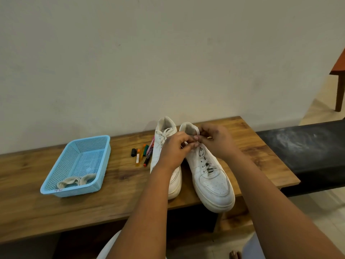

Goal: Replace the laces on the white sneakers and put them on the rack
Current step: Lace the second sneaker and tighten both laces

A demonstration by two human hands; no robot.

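Note:
Two white sneakers stand side by side on the wooden bench (56, 202), toes toward me. The left sneaker (164, 139) is laced, with a bow near its top. White laces (204, 162) run up the right sneaker (211, 182). Both hands meet over the top eyelets of the right sneaker. My left hand (174, 150) pinches a lace end there. My right hand (216, 141) pinches the lace from the other side, its fingertips touching those of the left hand. The lace ends themselves are mostly hidden by my fingers.
A light blue plastic basket (104, 146) at the left holds a bundle of off-white laces (76, 181). Several markers (144, 154) lie between basket and sneakers. A black bench (308, 146) adjoins at the right, a wooden chair leg (339, 92) behind it.

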